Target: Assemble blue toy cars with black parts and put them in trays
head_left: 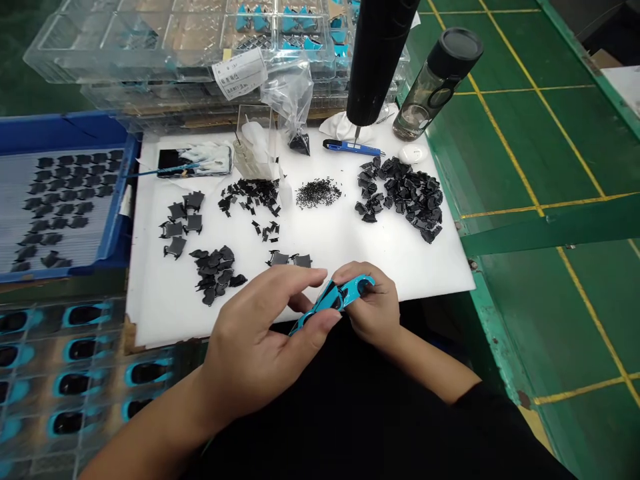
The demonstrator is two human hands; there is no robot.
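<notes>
A turquoise and black toy-car body (334, 297) is held up over the front edge of the white board. My left hand (270, 327) grips its left end between thumb and fingers. Around its right end my right hand (373, 300) is closed, with several fingers hidden behind the piece. Just beyond the hands lie two dark grey plastic parts (290, 259). A heap of dark curved pieces (215, 272) sits left of them. Small black clips (253, 195), a pile of tiny screws (319, 193) and a larger heap of black parts (413, 197) spread across the board.
Above the white board (345, 237) hangs a black electric screwdriver (377, 63). A blue cutter (353, 147) and a bottle (435, 83) stand near the back. Clear trays (180, 40) are stacked behind; a blue bin (107, 253) and a tray of turquoise bodies (83, 385) lie left.
</notes>
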